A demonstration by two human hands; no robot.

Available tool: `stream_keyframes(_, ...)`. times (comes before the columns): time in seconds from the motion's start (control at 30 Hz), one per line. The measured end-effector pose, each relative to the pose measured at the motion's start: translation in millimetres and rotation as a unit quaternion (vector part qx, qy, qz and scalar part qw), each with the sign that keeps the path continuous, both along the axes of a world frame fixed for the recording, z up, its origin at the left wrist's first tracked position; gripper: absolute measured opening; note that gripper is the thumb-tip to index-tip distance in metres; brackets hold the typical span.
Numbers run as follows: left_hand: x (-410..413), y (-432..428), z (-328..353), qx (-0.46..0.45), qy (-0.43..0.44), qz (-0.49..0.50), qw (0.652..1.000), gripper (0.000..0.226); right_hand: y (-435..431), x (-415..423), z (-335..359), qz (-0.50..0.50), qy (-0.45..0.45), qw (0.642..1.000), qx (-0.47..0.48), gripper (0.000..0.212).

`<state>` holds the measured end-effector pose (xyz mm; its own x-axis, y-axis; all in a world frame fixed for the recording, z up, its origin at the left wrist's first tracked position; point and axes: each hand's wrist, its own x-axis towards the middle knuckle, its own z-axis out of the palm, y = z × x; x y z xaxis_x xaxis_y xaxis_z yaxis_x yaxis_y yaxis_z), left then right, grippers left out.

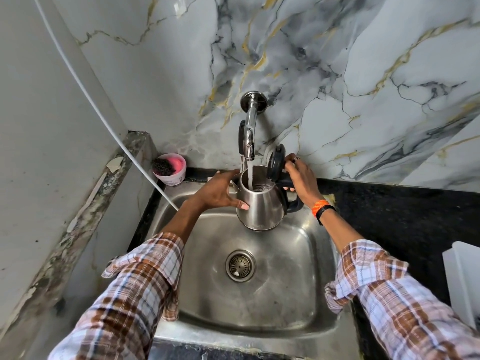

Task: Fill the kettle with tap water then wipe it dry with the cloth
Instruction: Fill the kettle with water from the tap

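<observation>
Two hands (220, 193) (301, 178) steadying conical steel kettle (261, 206), chrome tap (248, 136) streaming

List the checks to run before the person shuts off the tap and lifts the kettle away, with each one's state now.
1. Stream lands inside the kettle: ok.
2. Lid open, clear of the water: ok.
3. Right hand grips the handle: ok.
4. Left hand steadies the body: ok.
5. Water level high enough: cannot tell.
6. Cloth within reach for wiping: cannot tell, none in view.
</observation>
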<state>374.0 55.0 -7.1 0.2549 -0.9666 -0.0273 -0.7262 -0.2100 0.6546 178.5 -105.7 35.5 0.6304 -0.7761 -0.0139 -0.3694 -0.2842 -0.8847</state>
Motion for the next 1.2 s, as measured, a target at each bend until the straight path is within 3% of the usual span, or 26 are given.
stream_keyframes(0.27,-6,-1,2,-0.007,-0.003,-0.006,1.0,0.103,-1,-2,-2,-0.005,-0.007,1.0,-0.015,0.025)
stream_keyframes(0.8,1,1,17,-0.003,-0.008,0.007,1.0,0.102,1,7,0,-0.031,-0.047,0.998,-0.024,0.037)
stream_keyframes(1.0,-1,-5,34,-0.036,0.185,0.098,0.977,0.096,3,9,4,-0.04,-0.054,0.997,-0.03,0.038)
stream_keyframes(1.2,-7,-23,62,-0.109,0.234,0.126,0.958,0.07,6,8,5,-0.048,-0.056,0.997,-0.04,0.038)
